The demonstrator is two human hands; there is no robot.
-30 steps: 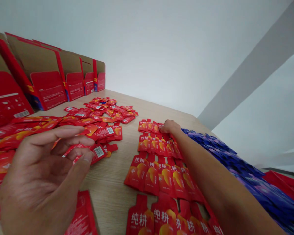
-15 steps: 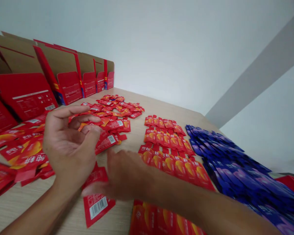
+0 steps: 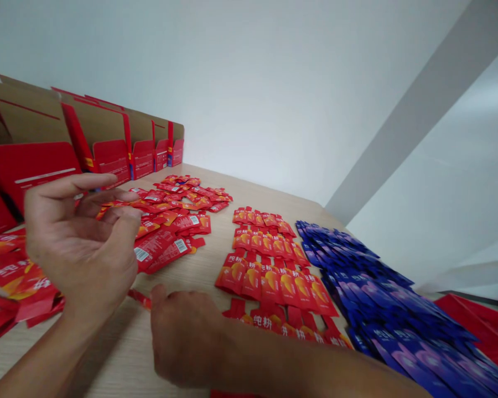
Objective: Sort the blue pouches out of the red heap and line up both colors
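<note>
Low in the centre of the view, a thin edge of a red pouch (image 3: 140,299) shows above a pale wooden table (image 3: 124,356), just beside the left wrist. It meets the right hand (image 3: 186,334), which is curled into a loose fist, back upward, and appears to pinch the pouch; the fingertips are hidden. To its left, the left hand (image 3: 81,237) is raised, palm turned inward, with fingers bent, thumb near them and nothing visible in its grasp. Behind and around that hand spreads a jumbled pile of red pouches (image 3: 161,249), some with barcodes uppermost. Right of the pile lie four neat rows of red pouches (image 3: 269,282) printed with yellow-orange fruit; the right forearm partly covers the nearest row. Farther right are overlapping stacks of blue pouches (image 3: 382,298). Red cartons (image 3: 110,157) with brown inner panels line the left side, before a plain, pale wall (image 3: 282,99).
</note>
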